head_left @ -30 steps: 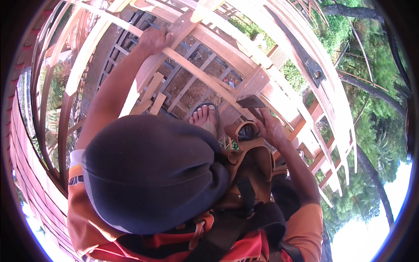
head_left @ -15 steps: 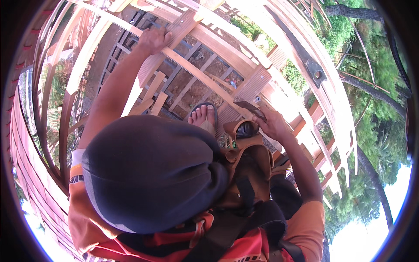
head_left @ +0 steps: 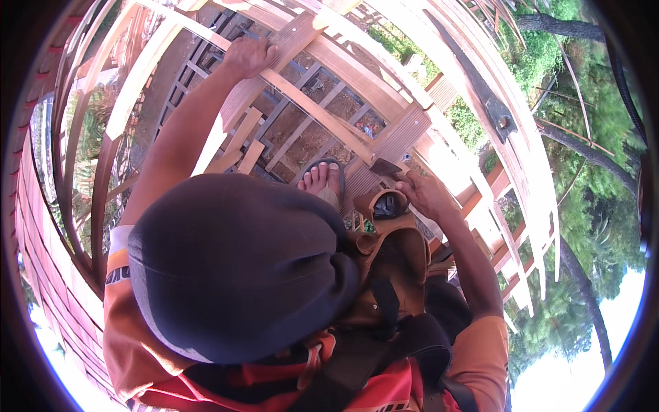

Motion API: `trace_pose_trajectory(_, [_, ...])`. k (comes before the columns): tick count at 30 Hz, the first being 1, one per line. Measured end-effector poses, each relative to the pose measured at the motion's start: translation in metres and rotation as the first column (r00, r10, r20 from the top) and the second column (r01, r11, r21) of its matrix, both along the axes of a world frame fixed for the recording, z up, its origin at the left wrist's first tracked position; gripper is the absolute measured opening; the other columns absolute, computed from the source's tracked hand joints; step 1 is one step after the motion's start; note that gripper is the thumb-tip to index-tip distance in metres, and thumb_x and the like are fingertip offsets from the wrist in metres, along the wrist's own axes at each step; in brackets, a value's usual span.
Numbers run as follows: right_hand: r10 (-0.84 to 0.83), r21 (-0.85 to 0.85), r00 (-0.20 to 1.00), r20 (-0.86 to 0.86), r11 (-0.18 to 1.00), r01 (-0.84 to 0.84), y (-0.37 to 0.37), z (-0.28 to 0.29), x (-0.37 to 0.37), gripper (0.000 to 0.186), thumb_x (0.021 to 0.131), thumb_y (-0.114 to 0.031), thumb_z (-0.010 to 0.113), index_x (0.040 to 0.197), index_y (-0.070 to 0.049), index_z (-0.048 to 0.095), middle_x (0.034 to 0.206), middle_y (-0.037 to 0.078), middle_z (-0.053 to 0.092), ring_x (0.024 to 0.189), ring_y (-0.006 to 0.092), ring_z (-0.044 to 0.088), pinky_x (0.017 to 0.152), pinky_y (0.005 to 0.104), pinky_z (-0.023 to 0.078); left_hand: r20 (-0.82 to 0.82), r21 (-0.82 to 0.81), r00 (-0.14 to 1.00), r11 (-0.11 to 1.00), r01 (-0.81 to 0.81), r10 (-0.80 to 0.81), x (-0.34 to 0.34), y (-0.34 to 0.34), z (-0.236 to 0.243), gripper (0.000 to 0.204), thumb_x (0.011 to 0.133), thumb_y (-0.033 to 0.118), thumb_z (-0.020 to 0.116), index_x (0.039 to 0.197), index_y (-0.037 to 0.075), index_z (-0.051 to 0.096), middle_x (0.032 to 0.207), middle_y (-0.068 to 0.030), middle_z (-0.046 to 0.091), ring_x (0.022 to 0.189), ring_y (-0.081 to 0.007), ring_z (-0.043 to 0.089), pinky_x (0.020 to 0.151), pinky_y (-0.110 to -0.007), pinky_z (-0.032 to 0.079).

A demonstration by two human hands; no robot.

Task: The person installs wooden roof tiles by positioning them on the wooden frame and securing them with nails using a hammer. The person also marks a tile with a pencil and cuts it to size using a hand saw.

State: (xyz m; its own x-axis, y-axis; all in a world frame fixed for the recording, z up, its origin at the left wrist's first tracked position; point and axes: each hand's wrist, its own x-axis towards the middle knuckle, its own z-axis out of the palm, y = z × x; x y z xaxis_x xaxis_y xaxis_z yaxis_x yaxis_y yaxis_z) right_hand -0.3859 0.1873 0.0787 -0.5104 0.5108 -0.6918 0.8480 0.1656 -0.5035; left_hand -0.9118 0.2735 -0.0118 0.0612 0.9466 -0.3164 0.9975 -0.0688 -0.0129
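Observation:
My left hand (head_left: pixel 248 58) is closed around a thin, light wooden batten (head_left: pixel 312 110), over a wide grooved plank. In my right hand (head_left: pixel 427 194) is a tool with a dark flat blade (head_left: pixel 386 167); its exact kind is unclear and its handle is mostly hidden by my fingers. The blade lies by the batten's near end, above a second grooved plank (head_left: pixel 398 134); whether they touch I cannot tell. Just below the right hand hangs a brown leather tool pouch (head_left: pixel 398 264) with a dark object in its upper pocket.
My sandalled foot (head_left: pixel 321 180) rests by the second plank. Below the open wooden framing, bars and bare soil (head_left: pixel 302 147) show. Short wood offcuts (head_left: pixel 244 134) lie left of the foot. Curved beams (head_left: pixel 487 96) rise on the right, before trees. A dark rounded head covering (head_left: pixel 237 268) blocks the lower middle.
The blade in my right hand has dipped and turned slightly, coming down by the batten's end. My left hand keeps its grip on the batten; the view has shifted a little.

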Motion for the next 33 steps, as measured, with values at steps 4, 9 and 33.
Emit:
trace_pose_trajectory(4, [-0.247, -0.104, 0.851, -0.464, 0.969, 0.224, -0.007, 0.020, -0.005, 0.054, 0.101, -0.055, 0.052, 0.108, -0.003, 0.063, 0.073, 0.010, 0.057, 0.071, 0.0219, 0.057, 0.064, 0.0390, 0.044, -0.024, -0.030, 0.999, 0.999, 0.020, -0.021, 0.005, -0.011, 0.003, 0.047, 0.105, 0.044, 0.034, 0.119, 0.003, 0.051, 0.088, -0.0221, 0.071, 0.089, -0.0411, 0.068, 0.092, -0.053, 0.047])
trace_pose_trajectory(9, [-0.386, -0.096, 0.616, -0.686, 0.888, 0.450, 0.036, 0.071, -0.020, 0.059, 0.101, -0.059, 0.049, 0.115, -0.003, 0.060, 0.080, 0.005, 0.061, 0.064, 0.0107, 0.052, 0.057, 0.0271, 0.042, 0.007, -0.037, 0.999, 0.998, -0.043, 0.044, -0.003, -0.009, 0.013, 0.054, 0.104, 0.050, 0.033, 0.114, 0.003, 0.057, 0.091, -0.0225, 0.072, 0.096, -0.0374, 0.069, 0.092, -0.051, 0.046])
trace_pose_trajectory(33, [-0.005, 0.196, 0.993, -0.119, 0.980, 0.028, 0.014, 0.052, -0.020, 0.037, 0.095, -0.019, 0.065, 0.125, -0.004, 0.049, 0.093, 0.029, 0.066, 0.092, 0.0503, 0.064, 0.077, 0.0519, 0.051, 0.018, 0.121, 1.000, 0.993, 0.009, -0.011, 0.006, -0.004, 0.009, 0.044, 0.104, 0.043, 0.039, 0.103, 0.004, 0.058, 0.082, -0.0201, 0.070, 0.083, -0.0389, 0.069, 0.083, -0.052, 0.050])
